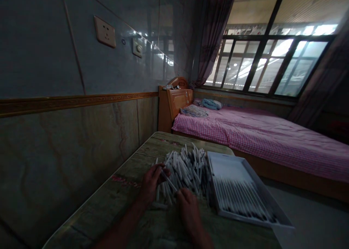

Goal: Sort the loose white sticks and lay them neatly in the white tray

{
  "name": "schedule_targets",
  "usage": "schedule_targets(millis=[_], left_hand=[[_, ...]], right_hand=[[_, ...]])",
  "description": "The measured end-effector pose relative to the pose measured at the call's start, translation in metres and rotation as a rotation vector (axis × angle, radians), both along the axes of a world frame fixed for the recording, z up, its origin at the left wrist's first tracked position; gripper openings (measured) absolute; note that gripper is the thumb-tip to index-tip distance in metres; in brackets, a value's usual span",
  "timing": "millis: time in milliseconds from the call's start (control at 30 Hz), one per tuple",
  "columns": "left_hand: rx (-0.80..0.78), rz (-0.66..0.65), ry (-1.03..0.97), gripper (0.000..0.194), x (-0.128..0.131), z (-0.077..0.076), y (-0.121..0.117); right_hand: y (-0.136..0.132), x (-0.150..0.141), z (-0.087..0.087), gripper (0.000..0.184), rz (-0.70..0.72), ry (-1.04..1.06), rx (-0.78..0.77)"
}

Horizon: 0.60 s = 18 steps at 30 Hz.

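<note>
A heap of several white pens (188,169) lies on the table (128,201) in front of me. My left hand (151,183) rests at the heap's left edge, fingers curled around one white pen (168,180) that slants down to the right. My right hand (188,209) is at the near edge of the heap, fingers closed on the lower end of that same pen. To the right of the heap sits a shallow white box (231,165) with a row of pens (240,200) laid side by side in its near half.
The table stands against a tiled wall (68,132) on the left. Beyond it is a bed with a pink checked cover (259,136) and a wooden headboard (177,101). A barred window (272,56) with curtains is behind the bed. The floor (313,220) lies to the right.
</note>
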<state>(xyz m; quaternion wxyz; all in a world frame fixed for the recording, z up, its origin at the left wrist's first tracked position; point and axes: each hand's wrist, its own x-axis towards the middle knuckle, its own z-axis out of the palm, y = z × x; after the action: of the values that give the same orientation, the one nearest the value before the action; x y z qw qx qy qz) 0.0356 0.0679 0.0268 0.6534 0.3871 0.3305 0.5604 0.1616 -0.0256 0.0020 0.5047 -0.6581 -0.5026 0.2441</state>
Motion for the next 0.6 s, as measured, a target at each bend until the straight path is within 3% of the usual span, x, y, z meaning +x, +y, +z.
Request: schedule_targets(millis=[133, 267, 400, 600], left_hand=[[0.013, 0.011, -0.031, 0.058, 0.000, 0.001, 0.001], [0.057, 0.148, -0.022, 0.059, -0.004, -0.001, 0.003], [0.149, 0.305, 0.120, 0.050, -0.006, -0.007, 0.004], [0.219, 0.357, 0.221, 0.042, -0.002, -0.009, 0.002]], right_hand=[[0.000, -0.005, 0.012, 0.025, 0.068, 0.012, 0.033], [0.001, 0.013, 0.030, 0.025, -0.014, 0.040, 0.034], [0.006, 0.066, 0.050, 0.030, -0.065, 0.027, -0.135], [0.016, 0.157, 0.066, 0.037, -0.294, -0.283, -0.326]])
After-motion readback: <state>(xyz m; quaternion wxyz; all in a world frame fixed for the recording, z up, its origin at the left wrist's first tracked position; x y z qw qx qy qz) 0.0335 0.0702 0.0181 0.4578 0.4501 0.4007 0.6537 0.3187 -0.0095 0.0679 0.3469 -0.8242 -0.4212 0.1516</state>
